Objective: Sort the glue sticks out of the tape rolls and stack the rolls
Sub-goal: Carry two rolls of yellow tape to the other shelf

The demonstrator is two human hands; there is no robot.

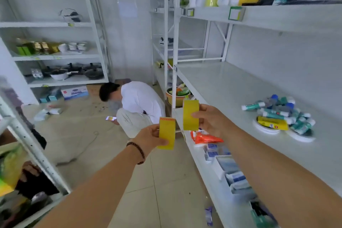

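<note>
My left hand (149,139) grips a yellow tape roll (167,133) held on edge over the aisle. My right hand (209,120) grips a second yellow tape roll (191,115), a little higher and to the right, beside the shelf's front edge. The two rolls are apart. On the white shelf (231,87) at the right lies a heap of teal and blue glue sticks (279,111), spread over white tape rolls (266,128) that lie flat. A yellow box (272,122) rests on that heap.
A person in white (137,105) crouches on the floor ahead in the aisle. White shelf posts (174,42) stand just beyond my hands. The lower shelf holds an orange packet (206,138) and white boxes. Another rack (33,146) is close on my left.
</note>
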